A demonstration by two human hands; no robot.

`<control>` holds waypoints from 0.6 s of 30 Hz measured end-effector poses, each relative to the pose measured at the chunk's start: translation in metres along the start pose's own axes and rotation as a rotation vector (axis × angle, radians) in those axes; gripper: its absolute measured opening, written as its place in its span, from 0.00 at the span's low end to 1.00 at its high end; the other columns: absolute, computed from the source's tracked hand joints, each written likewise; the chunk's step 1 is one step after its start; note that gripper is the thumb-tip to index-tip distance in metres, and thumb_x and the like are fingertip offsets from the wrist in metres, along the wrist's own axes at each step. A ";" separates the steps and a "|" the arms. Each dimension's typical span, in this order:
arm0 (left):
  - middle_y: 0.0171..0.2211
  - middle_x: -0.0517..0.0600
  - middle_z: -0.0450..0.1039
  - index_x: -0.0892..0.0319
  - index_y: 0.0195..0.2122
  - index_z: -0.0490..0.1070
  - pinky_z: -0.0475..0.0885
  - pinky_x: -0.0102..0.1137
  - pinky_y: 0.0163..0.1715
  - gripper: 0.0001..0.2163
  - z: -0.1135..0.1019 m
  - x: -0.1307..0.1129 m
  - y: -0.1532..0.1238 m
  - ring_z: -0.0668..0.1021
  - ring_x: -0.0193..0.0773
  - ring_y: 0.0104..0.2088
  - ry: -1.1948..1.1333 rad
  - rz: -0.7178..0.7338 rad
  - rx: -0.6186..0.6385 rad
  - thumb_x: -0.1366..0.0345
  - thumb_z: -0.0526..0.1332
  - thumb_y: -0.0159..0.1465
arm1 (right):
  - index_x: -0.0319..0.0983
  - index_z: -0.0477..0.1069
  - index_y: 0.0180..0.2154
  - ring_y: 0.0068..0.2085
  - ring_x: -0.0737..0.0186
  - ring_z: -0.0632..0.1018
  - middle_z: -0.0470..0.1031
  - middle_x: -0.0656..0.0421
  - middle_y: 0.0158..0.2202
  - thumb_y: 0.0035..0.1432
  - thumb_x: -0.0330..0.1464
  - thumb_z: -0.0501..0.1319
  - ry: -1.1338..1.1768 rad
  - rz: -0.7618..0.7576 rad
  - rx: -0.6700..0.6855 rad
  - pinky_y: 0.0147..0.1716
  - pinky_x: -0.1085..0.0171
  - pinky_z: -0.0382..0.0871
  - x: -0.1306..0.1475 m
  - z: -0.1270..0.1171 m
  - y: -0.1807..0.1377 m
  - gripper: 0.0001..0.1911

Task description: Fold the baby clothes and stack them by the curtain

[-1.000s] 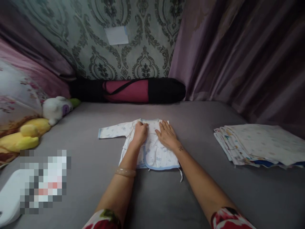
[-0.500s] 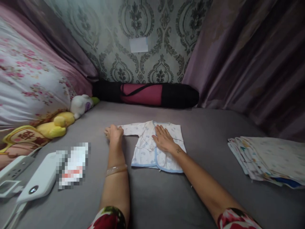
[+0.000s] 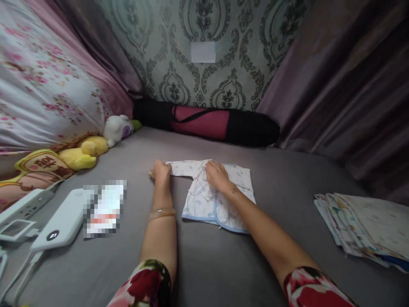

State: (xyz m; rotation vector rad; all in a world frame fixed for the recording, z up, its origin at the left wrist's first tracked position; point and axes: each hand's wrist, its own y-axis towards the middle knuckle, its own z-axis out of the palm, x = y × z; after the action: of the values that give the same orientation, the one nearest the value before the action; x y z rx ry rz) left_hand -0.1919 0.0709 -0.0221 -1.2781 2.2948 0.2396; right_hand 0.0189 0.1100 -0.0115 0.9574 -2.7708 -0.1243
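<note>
A small white baby shirt with a faint blue print and blue edging lies front up on the grey sheet. My left hand is closed on the cuff of its left-hand sleeve, which is drawn out straight to the side. At the neckline, near that sleeve's shoulder, my right hand has its fingers curled down into the cloth. The fingertips and the fabric under them are partly hidden. The other sleeve is not visible; my right forearm covers part of the lower hem.
Folded cloths are stacked at the right. To the left lie a white power bank with cables, a power strip, a blurred-out packet and plush toys. A black and pink long bag rests along the wall.
My right hand has gone from lying flat on the shirt front to curled fingers at its neckline. My left hand still holds the cuff. The camera view has shifted and tilted slightly.
</note>
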 end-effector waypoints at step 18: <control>0.29 0.48 0.70 0.60 0.33 0.69 0.68 0.27 0.34 0.11 0.009 -0.013 0.027 0.72 0.36 0.32 -0.683 0.272 -0.274 0.58 0.55 0.59 | 0.30 0.53 0.64 0.64 0.46 0.56 0.53 0.45 0.66 0.63 0.42 0.47 0.025 0.123 0.189 0.60 0.53 0.48 0.031 0.022 0.029 0.33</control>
State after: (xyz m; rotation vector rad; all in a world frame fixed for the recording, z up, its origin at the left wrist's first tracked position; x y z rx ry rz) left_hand -0.2055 0.0988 -0.0252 -0.8110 1.8564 0.9532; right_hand -0.0274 0.1140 -0.0232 0.8197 -2.8480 0.1706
